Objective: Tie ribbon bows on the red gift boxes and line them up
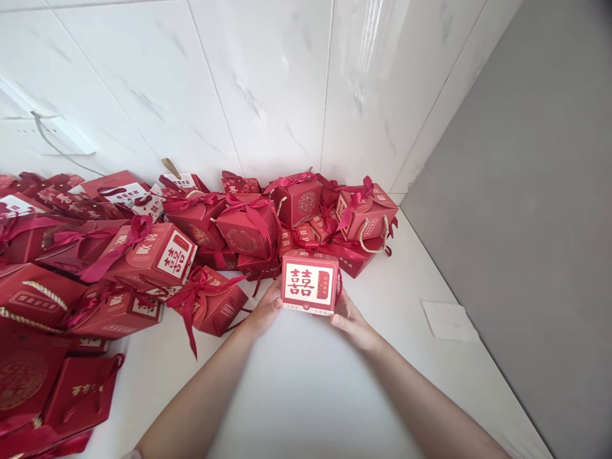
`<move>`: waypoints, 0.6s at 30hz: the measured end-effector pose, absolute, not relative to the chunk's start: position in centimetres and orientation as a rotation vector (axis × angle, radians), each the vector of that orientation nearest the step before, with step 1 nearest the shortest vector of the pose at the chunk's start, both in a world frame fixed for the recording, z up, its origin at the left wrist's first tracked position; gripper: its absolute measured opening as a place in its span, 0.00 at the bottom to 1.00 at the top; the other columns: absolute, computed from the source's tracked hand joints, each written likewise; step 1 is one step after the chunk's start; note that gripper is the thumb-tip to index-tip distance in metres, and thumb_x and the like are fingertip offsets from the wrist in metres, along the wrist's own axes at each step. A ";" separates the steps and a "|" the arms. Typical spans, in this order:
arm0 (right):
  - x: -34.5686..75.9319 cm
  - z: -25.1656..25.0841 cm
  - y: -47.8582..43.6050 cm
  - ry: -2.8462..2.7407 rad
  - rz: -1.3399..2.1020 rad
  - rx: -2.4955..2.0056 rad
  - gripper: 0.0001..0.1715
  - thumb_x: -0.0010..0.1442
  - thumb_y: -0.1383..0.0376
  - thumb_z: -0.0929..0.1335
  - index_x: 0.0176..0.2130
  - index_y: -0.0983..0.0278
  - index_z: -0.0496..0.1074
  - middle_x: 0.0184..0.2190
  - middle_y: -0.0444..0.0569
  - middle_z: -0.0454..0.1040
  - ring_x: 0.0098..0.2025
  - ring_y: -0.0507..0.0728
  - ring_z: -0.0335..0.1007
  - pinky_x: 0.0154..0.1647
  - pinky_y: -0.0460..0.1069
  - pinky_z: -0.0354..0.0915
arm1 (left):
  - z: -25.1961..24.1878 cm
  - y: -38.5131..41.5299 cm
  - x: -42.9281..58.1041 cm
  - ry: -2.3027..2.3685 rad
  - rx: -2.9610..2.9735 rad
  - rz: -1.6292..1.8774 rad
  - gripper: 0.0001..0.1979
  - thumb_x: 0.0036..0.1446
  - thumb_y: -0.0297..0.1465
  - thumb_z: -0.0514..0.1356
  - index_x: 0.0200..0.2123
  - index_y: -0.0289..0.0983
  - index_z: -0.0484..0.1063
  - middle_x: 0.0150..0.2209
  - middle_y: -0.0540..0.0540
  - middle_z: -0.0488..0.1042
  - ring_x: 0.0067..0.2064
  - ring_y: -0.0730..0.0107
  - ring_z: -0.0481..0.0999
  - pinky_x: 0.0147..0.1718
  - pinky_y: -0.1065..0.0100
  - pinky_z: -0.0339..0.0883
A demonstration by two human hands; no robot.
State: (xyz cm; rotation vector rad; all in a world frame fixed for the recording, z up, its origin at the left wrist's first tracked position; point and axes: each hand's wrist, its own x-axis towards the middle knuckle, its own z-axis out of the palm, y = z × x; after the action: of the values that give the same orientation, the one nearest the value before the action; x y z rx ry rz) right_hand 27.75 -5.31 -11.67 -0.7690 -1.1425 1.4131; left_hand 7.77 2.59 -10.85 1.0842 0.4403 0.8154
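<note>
Between my two hands is a red gift box (306,282) with a white printed panel facing me and a red cord at its right side. My left hand (266,310) grips its left side, fingers partly hidden behind it. Around the lower right corner closes my right hand (352,320), its thumb near the bottom edge. Just behind stand stacked red gift boxes tied with ribbon, among them a box with a round gold emblem (249,226) and a box with a rope handle (368,213). A ribboned box (210,301) sits left of my left hand.
Many more red boxes (43,299) are piled along the left of the white table (296,395). A tiled wall (268,83) rises behind, and a grey panel (526,191) bounds the right. A white square plate (448,321) lies near that panel.
</note>
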 end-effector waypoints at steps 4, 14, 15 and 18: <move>27.7 -11.7 -5.3 -1.139 1.400 -0.738 0.51 0.54 0.44 0.73 0.68 0.53 0.51 0.67 0.52 0.58 0.66 0.66 0.57 0.63 0.62 0.60 | -10.8 2.7 7.7 0.430 1.088 0.785 0.44 0.44 0.54 0.69 0.61 0.40 0.66 0.60 0.35 0.69 0.61 0.42 0.69 0.58 0.50 0.63; 27.8 -11.9 -5.3 -1.119 1.426 -0.657 0.47 0.57 0.50 0.73 0.67 0.52 0.52 0.67 0.51 0.56 0.68 0.65 0.54 0.65 0.60 0.57 | -11.3 2.9 7.7 0.422 1.111 0.801 0.44 0.44 0.54 0.69 0.60 0.39 0.65 0.61 0.34 0.68 0.62 0.41 0.66 0.60 0.48 0.60; 27.8 -11.9 -5.3 -1.117 1.430 -0.655 0.47 0.57 0.50 0.73 0.67 0.52 0.52 0.67 0.51 0.57 0.67 0.65 0.55 0.65 0.60 0.58 | -11.3 2.9 7.6 0.429 1.116 0.802 0.44 0.44 0.54 0.68 0.61 0.39 0.65 0.62 0.34 0.67 0.62 0.42 0.66 0.60 0.48 0.60; 27.7 -12.0 -5.2 -1.111 1.443 -0.654 0.47 0.56 0.49 0.73 0.67 0.51 0.52 0.66 0.51 0.57 0.66 0.66 0.56 0.62 0.60 0.61 | -11.4 2.9 7.6 0.444 1.121 0.804 0.45 0.44 0.55 0.68 0.61 0.40 0.64 0.62 0.34 0.68 0.62 0.42 0.67 0.60 0.49 0.60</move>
State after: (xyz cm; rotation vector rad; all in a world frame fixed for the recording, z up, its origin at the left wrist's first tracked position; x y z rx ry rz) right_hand 27.73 -5.23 -11.98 -0.6536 -1.1108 1.4427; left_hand 7.57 2.88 -11.37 1.1205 0.4442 0.8035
